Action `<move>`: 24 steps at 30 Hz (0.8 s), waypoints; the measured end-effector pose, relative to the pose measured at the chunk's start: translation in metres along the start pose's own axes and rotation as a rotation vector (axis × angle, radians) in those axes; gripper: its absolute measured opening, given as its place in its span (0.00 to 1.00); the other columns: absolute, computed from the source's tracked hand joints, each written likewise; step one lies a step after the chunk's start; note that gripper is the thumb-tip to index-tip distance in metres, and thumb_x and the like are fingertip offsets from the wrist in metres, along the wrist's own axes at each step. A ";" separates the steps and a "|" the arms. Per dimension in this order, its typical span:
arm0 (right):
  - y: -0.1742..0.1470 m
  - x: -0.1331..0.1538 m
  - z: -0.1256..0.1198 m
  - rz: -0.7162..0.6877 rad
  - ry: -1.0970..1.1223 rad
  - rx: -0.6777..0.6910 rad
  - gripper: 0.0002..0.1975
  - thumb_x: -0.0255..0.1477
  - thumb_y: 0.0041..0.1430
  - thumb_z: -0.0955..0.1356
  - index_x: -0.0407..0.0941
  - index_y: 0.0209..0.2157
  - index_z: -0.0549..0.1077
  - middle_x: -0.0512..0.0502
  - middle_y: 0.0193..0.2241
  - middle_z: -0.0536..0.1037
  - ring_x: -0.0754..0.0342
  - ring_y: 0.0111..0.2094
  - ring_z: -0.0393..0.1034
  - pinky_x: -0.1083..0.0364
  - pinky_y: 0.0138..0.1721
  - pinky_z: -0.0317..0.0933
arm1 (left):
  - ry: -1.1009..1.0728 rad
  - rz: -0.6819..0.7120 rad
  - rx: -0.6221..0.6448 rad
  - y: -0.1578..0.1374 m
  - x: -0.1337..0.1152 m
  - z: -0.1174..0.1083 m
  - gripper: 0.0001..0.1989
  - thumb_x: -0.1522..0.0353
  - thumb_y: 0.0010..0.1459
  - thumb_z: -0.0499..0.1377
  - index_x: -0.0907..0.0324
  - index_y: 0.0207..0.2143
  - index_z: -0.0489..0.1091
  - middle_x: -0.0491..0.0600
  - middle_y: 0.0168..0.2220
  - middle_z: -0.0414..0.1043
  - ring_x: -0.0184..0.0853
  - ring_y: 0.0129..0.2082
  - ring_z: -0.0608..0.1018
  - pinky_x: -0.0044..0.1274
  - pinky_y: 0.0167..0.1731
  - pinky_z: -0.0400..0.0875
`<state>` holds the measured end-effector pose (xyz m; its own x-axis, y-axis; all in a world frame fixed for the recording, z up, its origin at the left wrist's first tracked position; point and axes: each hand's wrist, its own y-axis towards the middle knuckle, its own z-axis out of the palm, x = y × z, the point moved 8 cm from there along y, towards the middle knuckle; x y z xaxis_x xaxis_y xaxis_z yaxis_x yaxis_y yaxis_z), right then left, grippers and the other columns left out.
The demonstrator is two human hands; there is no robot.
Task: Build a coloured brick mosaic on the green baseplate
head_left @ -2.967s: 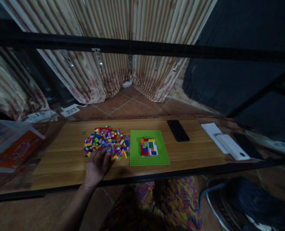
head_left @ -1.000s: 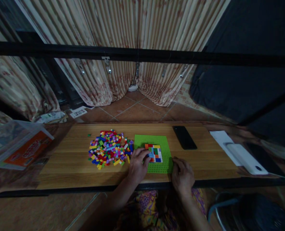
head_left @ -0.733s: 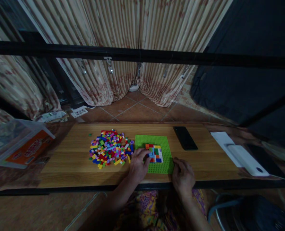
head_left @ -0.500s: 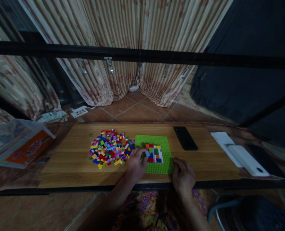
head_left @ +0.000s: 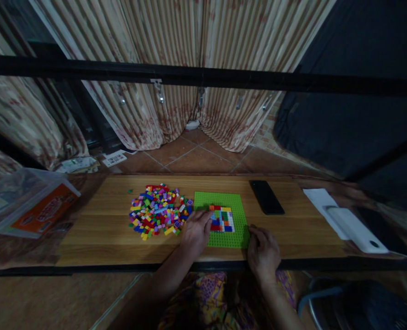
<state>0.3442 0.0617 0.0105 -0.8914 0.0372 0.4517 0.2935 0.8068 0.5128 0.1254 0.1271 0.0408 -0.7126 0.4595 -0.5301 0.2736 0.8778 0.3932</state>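
Two hands (head_left: 195, 232) (head_left: 264, 253) work at a square, studded green baseplate (head_left: 220, 198).

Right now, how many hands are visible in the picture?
2. The left hand is at the left side of the board, fingertips by the build; the right hand is at its right edge. No other hand shows.

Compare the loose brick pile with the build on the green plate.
The brick pile is jumbled; the build is a packed, squarish block. The pile covers more area than the build. The pile lies on the table, the build on the green plate. Both are multicoloured.
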 end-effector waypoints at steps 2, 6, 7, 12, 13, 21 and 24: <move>0.000 0.000 -0.001 -0.006 -0.005 -0.010 0.16 0.31 0.61 0.59 0.43 0.39 0.77 0.40 0.39 0.76 0.47 0.42 0.69 0.50 0.46 0.62 | 0.161 0.059 0.042 -0.004 -0.006 0.003 0.17 0.72 0.65 0.49 0.59 0.53 0.68 0.51 0.48 0.74 0.37 0.46 0.73 0.30 0.49 0.69; -0.001 0.000 0.000 -0.005 -0.008 -0.001 0.16 0.31 0.61 0.60 0.43 0.39 0.77 0.40 0.40 0.77 0.47 0.42 0.69 0.50 0.45 0.62 | 0.396 0.089 0.118 -0.008 -0.011 0.005 0.20 0.72 0.64 0.49 0.60 0.58 0.63 0.54 0.52 0.71 0.40 0.47 0.72 0.32 0.46 0.68; -0.001 -0.001 0.000 -0.004 -0.007 0.000 0.16 0.31 0.61 0.60 0.43 0.39 0.77 0.40 0.40 0.77 0.47 0.42 0.69 0.50 0.46 0.62 | 0.434 0.095 0.137 -0.008 -0.012 0.005 0.21 0.73 0.64 0.50 0.60 0.58 0.62 0.55 0.53 0.71 0.41 0.48 0.72 0.32 0.46 0.68; 0.000 -0.001 0.001 -0.005 -0.013 -0.004 0.16 0.31 0.61 0.59 0.43 0.39 0.77 0.40 0.40 0.77 0.47 0.42 0.69 0.50 0.45 0.62 | 0.591 0.144 0.213 -0.005 -0.026 0.006 0.21 0.77 0.62 0.49 0.63 0.57 0.62 0.56 0.49 0.72 0.40 0.45 0.72 0.33 0.43 0.69; 0.000 0.000 0.001 -0.002 -0.015 -0.005 0.16 0.31 0.61 0.59 0.43 0.39 0.77 0.40 0.40 0.77 0.47 0.42 0.69 0.51 0.45 0.62 | 0.617 0.148 0.218 -0.004 -0.029 0.007 0.21 0.77 0.62 0.48 0.65 0.57 0.62 0.56 0.47 0.72 0.40 0.43 0.72 0.32 0.42 0.69; -0.001 -0.002 0.002 -0.001 -0.064 0.000 0.17 0.32 0.60 0.59 0.43 0.39 0.77 0.39 0.40 0.77 0.46 0.41 0.69 0.51 0.42 0.61 | 0.676 0.158 0.199 -0.003 -0.044 0.017 0.19 0.77 0.61 0.49 0.73 0.54 0.65 0.59 0.39 0.72 0.40 0.39 0.73 0.31 0.39 0.70; -0.001 -0.001 0.002 -0.039 -0.058 -0.003 0.17 0.31 0.60 0.59 0.42 0.40 0.77 0.39 0.40 0.77 0.46 0.41 0.69 0.51 0.42 0.61 | 0.614 0.114 0.250 -0.002 -0.037 0.014 0.19 0.76 0.61 0.49 0.70 0.54 0.65 0.58 0.40 0.72 0.42 0.42 0.73 0.32 0.40 0.70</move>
<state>0.3442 0.0622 0.0074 -0.9207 0.0399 0.3883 0.2591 0.8065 0.5314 0.1598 0.1099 0.0492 -0.8882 0.4558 0.0574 0.4577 0.8672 0.1961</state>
